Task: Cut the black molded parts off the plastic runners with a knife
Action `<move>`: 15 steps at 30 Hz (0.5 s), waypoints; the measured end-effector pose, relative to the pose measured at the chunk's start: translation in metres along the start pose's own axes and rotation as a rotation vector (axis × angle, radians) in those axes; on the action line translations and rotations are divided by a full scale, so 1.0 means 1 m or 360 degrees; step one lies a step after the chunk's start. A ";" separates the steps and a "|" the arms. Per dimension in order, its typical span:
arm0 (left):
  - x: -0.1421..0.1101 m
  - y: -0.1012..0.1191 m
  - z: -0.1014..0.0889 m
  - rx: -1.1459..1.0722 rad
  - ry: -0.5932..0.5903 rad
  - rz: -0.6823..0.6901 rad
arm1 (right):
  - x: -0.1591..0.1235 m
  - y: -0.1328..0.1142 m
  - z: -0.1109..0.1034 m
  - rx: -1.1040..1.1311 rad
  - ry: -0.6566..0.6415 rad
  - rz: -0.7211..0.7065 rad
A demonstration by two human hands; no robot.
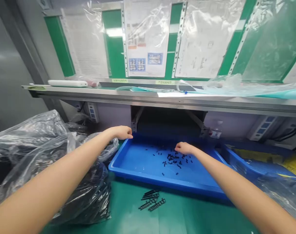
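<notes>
Your two bare forearms come in from the lower corners, nearest the camera, and reach toward a shallow blue tray [135,159]. Small black pieces [173,157] lie loose in it, short, narrow and dark against the bright floor. Most are bunched in an untidy cluster right of the middle, some seeming to overlap, with single ones scattered around; their finer shape is too small to make out. Your right hand [183,148] is just beside the far side of that cluster, its fingers bent in and drawn together; you cannot tell whether they pinch a piece. Your left hand [124,132] is at the tray's far left corner, fingers curled loosely inward; whether it holds anything or touches the rim, you cannot tell.

In front of the tray, on the green mat [128,195], lie several black toothed strips [153,200], long and slim, side by side at a slant. To the left bulge clear plastic bags [89,188] with dark contents. To the right is a second blue tray [243,162] with yellow material in it. Beyond, a metal-edged shelf [138,97] runs across beneath papers in clear sleeves [148,39].
</notes>
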State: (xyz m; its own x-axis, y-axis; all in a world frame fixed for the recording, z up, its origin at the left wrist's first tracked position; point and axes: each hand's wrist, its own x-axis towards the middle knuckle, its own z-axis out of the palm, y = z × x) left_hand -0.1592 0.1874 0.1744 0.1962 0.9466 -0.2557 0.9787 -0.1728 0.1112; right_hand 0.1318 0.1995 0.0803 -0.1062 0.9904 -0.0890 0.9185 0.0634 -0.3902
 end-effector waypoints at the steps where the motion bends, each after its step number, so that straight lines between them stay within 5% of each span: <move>1: 0.012 0.013 0.004 0.0042 -0.0055 0.0038 | -0.002 0.014 -0.001 -0.0048 -0.0039 0.0020; 8: 0.102 0.083 0.068 0.0194 -0.0205 0.0111 | 0.008 0.071 0.009 -0.0272 -0.0240 -0.0073; 15: 0.149 0.115 0.139 0.0145 -0.0066 0.0189 | 0.011 0.067 0.054 -0.0384 -0.0522 -0.0578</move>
State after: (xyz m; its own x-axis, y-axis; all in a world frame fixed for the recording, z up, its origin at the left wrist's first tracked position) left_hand -0.0092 0.2709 0.0153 0.3114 0.9063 -0.2858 0.9495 -0.3087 0.0558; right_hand 0.1714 0.2079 0.0035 -0.5104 0.8116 -0.2840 0.8580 0.4588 -0.2309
